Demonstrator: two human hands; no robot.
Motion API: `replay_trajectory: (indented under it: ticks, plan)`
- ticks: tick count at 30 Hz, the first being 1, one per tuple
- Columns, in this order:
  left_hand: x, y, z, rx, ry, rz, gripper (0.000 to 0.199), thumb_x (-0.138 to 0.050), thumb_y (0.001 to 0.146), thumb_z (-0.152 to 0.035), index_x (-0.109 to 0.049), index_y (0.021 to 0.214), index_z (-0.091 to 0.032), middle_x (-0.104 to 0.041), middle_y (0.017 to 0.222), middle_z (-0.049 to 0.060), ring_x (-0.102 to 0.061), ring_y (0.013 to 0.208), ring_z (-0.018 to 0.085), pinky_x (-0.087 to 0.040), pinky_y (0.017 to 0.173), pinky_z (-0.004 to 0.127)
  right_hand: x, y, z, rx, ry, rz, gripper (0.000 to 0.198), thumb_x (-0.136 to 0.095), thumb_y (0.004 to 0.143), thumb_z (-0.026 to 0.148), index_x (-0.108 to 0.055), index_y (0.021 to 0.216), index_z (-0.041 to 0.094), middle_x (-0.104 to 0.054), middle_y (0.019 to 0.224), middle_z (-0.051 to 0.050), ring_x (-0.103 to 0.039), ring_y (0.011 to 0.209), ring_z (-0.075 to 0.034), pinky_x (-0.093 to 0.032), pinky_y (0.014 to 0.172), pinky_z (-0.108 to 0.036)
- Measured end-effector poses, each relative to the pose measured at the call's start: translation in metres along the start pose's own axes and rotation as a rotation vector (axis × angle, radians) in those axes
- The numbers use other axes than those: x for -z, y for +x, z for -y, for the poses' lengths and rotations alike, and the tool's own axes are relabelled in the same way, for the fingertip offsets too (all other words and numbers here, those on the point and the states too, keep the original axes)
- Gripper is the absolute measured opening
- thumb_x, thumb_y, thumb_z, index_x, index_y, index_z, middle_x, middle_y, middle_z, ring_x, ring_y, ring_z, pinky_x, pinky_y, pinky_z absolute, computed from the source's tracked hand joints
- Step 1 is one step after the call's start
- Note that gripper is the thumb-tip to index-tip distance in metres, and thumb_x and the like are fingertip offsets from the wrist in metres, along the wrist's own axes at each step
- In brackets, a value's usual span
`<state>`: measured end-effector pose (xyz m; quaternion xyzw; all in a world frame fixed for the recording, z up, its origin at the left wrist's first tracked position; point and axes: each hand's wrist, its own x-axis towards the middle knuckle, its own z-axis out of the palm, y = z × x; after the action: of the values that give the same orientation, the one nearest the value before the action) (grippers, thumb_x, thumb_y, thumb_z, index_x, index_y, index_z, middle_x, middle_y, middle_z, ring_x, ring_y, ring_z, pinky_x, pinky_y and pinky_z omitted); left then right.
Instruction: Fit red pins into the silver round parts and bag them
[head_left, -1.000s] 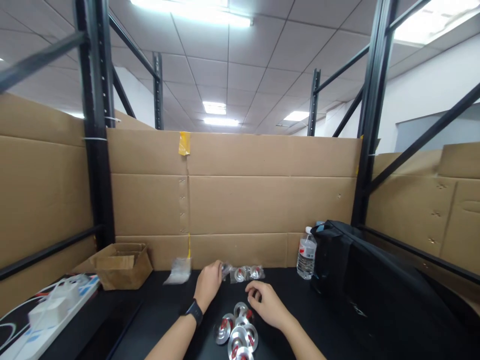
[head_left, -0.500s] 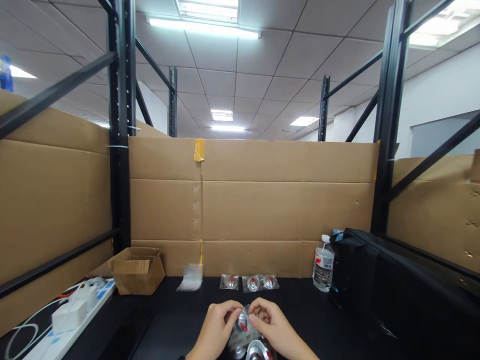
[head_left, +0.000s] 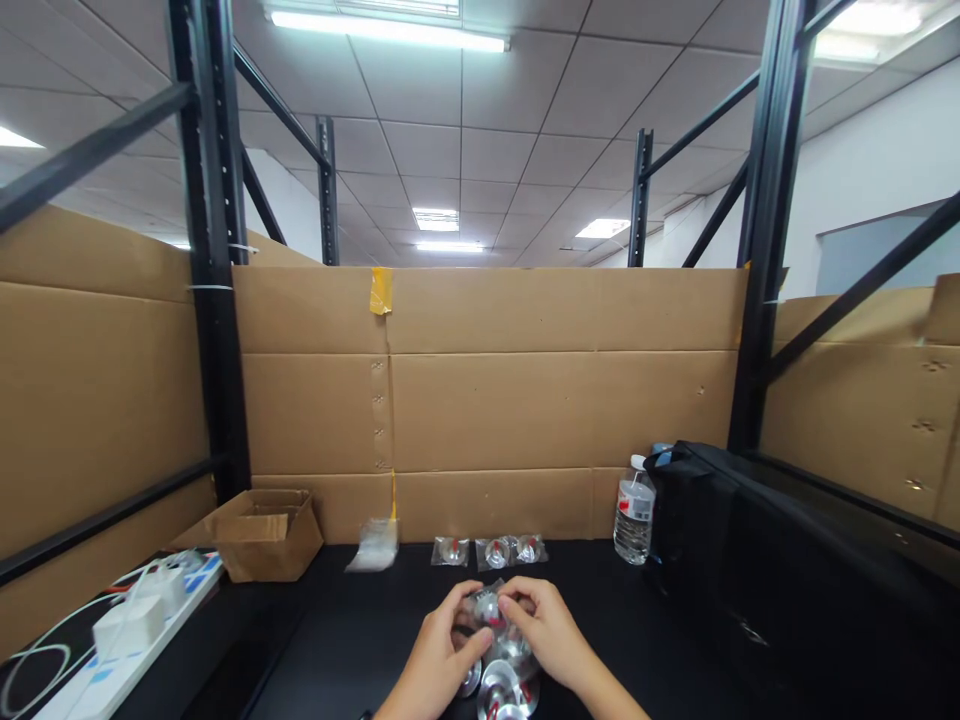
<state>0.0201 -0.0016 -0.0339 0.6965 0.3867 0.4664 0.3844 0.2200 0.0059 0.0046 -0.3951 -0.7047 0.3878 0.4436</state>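
Observation:
My left hand [head_left: 442, 648] and my right hand [head_left: 549, 632] are closed on a small clear plastic bag [head_left: 489, 606] with a round silver metal part and a red mark inside. Fingers and thumbs of both hands pinch it from either side. Just below, between my wrists, lie several loose round silver metal parts [head_left: 498, 684] with red bits, partly hidden by my hands. Farther back, by the cardboard wall, three bagged parts sit in a row: one bagged part [head_left: 451, 551] apart at the left, and two bagged parts [head_left: 512, 552] side by side.
On the black table [head_left: 360, 640], a stack of clear bags [head_left: 375, 546] and an open cardboard box [head_left: 268, 540] stand back left. A white power strip [head_left: 154, 640] with cables runs along the left. A water bottle [head_left: 634, 515] and black bag [head_left: 757, 580] occupy the right.
The view has tilted down and turned slightly right. Both hands still hold the bag, now closer around its sides, and more of the loose metal parts show below.

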Motion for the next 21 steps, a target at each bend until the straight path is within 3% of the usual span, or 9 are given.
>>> replay_trajectory:
  ticks: [3,5,10,16,21]
  plan:
    - [-0.001,0.002,0.004,0.031,0.119,-0.018,0.035,-0.067,0.087,-0.05,-0.072,0.098,-0.017,-0.075,0.088,0.008,-0.07,0.079,0.021,-0.052,0.067,0.025,0.003,0.004,-0.009,-0.043,0.058,-0.024,0.047,-0.066,0.084,0.062,-0.075,0.086,0.016,-0.071,0.079,-0.006,-0.063,0.064,-0.019,-0.048,0.059,-0.027]
    - [0.0,0.003,0.004,0.045,0.173,-0.051,0.038,-0.063,0.089,-0.053,-0.072,0.085,-0.016,-0.074,0.079,0.007,-0.068,0.071,0.019,-0.051,0.064,0.024,0.005,0.006,-0.013,-0.065,0.066,-0.01,0.049,-0.067,0.083,0.064,-0.077,0.084,0.016,-0.072,0.079,-0.007,-0.064,0.065,-0.02,-0.049,0.061,-0.029]
    - [0.007,0.001,-0.009,0.015,0.233,-0.122,0.04,-0.058,0.093,-0.055,-0.079,0.096,-0.022,-0.077,0.09,0.008,-0.069,0.078,0.021,-0.052,0.07,0.026,0.011,0.006,-0.008,-0.014,0.058,0.007,0.041,-0.07,0.083,0.059,-0.082,0.088,0.02,-0.077,0.084,-0.009,-0.069,0.08,-0.027,-0.053,0.075,-0.036]
    - [0.01,0.0,-0.02,-0.067,0.187,-0.169,0.033,-0.057,0.096,-0.049,-0.077,0.105,-0.024,-0.076,0.105,0.009,-0.07,0.096,0.023,-0.053,0.086,0.029,0.008,0.004,0.008,0.092,0.032,-0.03,0.043,-0.062,0.091,0.058,-0.082,0.095,0.021,-0.075,0.097,-0.012,-0.068,0.085,-0.025,-0.054,0.076,-0.035]
    - [0.005,0.0,-0.018,-0.052,0.028,-0.109,0.03,-0.061,0.095,-0.046,-0.073,0.099,-0.018,-0.076,0.093,0.007,-0.07,0.085,0.02,-0.054,0.078,0.027,-0.001,0.001,0.006,0.046,0.11,-0.045,0.046,-0.071,0.084,0.057,-0.075,0.11,0.02,-0.072,0.102,-0.011,-0.068,0.08,-0.021,-0.055,0.073,-0.033]
